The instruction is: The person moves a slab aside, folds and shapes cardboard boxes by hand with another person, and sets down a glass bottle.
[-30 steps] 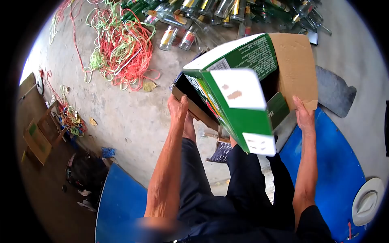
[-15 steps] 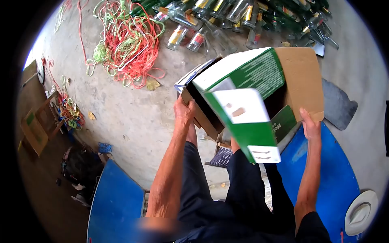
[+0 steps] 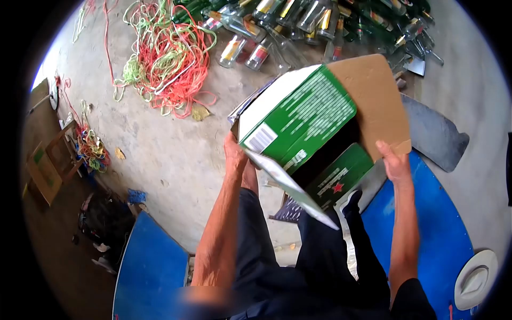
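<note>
A green and white cardboard box with a barcode and a red star on a flap is tilted in front of me, its near end open and flaps spread. My left hand is closed on the box's left edge, its fingertips partly hidden. By its lower corner, my right hand pinches the plain brown flap, thumb on top. A white-backed flap hangs toward my knees. Beyond the left side shows a blue and white cardboard edge; I cannot tell whether it is a separate box.
Glass bottles lie heaped at the back. Tangled red and green string spreads left of them. Blue boards flank my legs; a pale hat lies at right. A grey slab and a black shoe are near the box.
The box has turned and shifted slightly left, so its printed green side and barcode show more. The white flap has swung edge-on. Both hands keep their hold, the right moving a little left.
</note>
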`<control>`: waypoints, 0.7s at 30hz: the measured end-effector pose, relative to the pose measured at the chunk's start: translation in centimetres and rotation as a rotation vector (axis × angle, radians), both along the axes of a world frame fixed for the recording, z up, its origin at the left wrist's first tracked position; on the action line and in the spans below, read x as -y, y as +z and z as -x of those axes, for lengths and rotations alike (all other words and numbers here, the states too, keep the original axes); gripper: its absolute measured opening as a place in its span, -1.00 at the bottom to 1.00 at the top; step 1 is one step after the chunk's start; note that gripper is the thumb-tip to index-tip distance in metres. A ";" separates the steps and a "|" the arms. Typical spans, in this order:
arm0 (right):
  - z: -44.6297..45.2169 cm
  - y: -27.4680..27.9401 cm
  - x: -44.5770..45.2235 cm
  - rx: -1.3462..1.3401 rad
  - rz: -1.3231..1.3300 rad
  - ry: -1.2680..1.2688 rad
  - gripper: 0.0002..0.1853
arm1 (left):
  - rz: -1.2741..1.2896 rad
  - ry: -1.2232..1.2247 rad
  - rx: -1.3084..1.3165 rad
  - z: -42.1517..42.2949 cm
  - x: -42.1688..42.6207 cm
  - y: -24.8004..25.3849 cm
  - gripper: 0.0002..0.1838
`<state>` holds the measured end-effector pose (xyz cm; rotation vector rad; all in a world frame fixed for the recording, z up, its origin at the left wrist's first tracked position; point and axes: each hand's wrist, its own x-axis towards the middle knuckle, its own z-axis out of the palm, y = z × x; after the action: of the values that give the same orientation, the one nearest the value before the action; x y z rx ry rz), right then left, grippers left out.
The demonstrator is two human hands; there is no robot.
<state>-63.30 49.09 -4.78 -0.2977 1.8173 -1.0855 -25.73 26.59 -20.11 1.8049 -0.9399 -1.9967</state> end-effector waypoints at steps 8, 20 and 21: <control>-6.1 5.6 1.8 -0.104 -0.076 0.295 -0.71 | -0.343 0.087 -0.177 -8.4 -1.6 0.7 -0.53; -10.4 6.8 5.9 -0.223 0.337 0.489 -0.80 | -0.539 0.059 -0.208 -16.1 -0.8 5.8 -0.43; -10.5 7.0 5.9 -0.203 0.304 0.475 -0.81 | -0.546 0.053 -0.215 -16.5 -0.6 5.5 -0.42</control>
<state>-52.81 43.18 2.25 -0.9984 1.6290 -1.0092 -9.19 27.20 -14.61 1.7765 -0.2912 -2.5186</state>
